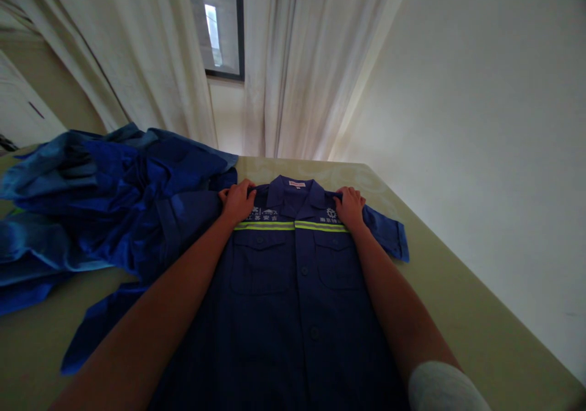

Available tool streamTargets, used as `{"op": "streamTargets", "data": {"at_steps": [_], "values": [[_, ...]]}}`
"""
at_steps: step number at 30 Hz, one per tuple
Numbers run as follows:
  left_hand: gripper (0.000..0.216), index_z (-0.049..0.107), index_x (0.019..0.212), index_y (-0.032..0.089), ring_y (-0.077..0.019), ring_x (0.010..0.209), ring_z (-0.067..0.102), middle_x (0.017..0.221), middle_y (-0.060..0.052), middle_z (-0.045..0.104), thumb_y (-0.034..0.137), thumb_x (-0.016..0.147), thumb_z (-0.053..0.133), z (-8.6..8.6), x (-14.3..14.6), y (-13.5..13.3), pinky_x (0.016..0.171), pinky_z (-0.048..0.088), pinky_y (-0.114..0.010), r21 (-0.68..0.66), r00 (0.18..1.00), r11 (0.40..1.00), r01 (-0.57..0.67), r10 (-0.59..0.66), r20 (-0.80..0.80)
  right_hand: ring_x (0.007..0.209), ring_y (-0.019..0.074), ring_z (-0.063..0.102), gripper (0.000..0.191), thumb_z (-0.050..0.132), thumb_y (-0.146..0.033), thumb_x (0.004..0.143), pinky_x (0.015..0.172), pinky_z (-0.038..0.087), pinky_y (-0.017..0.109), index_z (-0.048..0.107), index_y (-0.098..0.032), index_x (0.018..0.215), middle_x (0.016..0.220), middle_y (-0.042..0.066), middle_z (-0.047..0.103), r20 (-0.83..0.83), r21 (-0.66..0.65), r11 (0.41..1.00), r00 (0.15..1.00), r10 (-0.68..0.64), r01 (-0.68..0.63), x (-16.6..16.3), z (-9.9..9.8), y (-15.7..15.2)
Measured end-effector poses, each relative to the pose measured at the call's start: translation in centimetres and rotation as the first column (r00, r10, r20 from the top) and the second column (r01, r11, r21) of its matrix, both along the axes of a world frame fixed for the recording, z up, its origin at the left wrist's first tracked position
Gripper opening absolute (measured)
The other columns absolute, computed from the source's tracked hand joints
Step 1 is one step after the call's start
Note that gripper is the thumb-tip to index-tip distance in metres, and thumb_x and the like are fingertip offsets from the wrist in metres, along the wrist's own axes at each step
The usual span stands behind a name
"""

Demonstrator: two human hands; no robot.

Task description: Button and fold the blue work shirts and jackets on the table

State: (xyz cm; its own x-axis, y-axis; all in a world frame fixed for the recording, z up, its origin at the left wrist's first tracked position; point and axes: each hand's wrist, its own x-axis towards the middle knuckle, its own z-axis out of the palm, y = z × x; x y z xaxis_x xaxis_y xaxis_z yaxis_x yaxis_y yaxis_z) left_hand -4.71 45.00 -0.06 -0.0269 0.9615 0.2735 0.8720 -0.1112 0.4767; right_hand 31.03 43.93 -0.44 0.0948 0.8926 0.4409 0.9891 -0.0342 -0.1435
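A navy work shirt (270, 270) lies front side up, its collar at the far end and a yellow-green and grey reflective stripe across the chest. Two buttoned chest pockets and white lettering show on it. My left hand (238, 202) grips the shirt at its left shoulder, fingers bent around the cloth. At the opposite shoulder my right hand (351, 208) is closed on the fabric in the same way. One sleeve (389, 231) sticks out to the right past my right hand. The other sleeve (105, 322) reaches out at the lower left, partly behind my left forearm.
A heap of crumpled blue garments (114, 185) covers the table's left side, touching the shirt. The table (458, 295) has a pale green-yellow cover. Beyond its far edge hang cream curtains (302, 63) around a window (215, 26). A white wall (494, 124) runs along the right.
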Motion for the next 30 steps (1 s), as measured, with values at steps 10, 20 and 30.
{"op": "streamTargets", "data": {"at_steps": [10,20,30], "values": [[0.024,0.070,0.106,0.024,-0.0319,0.117,0.060,0.114,-0.008,0.074,0.025,0.087,0.057,-0.2,-0.2,0.2,0.101,0.033,-0.049,0.043,1.000,0.999,0.006,-0.007,0.008,0.103,0.0306,0.054,0.014,0.058,-0.022,0.086,0.089,0.032,0.042,0.066,-0.019,0.098,0.104,0.013,0.067,-0.111,0.090,0.994,0.993,-0.045,0.055,0.7,-0.2,0.3],[0.015,0.070,0.089,0.020,-0.0230,0.085,0.062,0.081,-0.001,0.064,0.020,0.075,0.063,0.3,-1.9,0.1,0.083,0.040,-0.038,0.160,0.984,0.987,0.028,-0.056,0.169,0.064,0.0172,0.043,0.035,0.035,-0.039,0.098,0.072,0.031,0.033,0.040,-0.023,0.067,0.063,-0.001,0.048,-0.350,0.345,0.939,0.927,0.138,-0.009,1.5,0.2,-1.2],[0.019,0.074,0.089,0.022,-0.0293,0.104,0.062,0.101,-0.008,0.072,0.027,0.083,0.056,0.6,-1.2,-1.1,0.094,0.035,-0.046,0.267,0.989,0.958,0.099,-0.125,0.080,0.052,0.0161,0.036,0.054,0.029,-0.049,0.101,0.061,0.025,0.034,0.032,-0.027,0.053,0.049,-0.002,0.035,-0.525,0.328,0.914,0.850,-0.034,0.239,2.1,0.1,-0.9]]}}
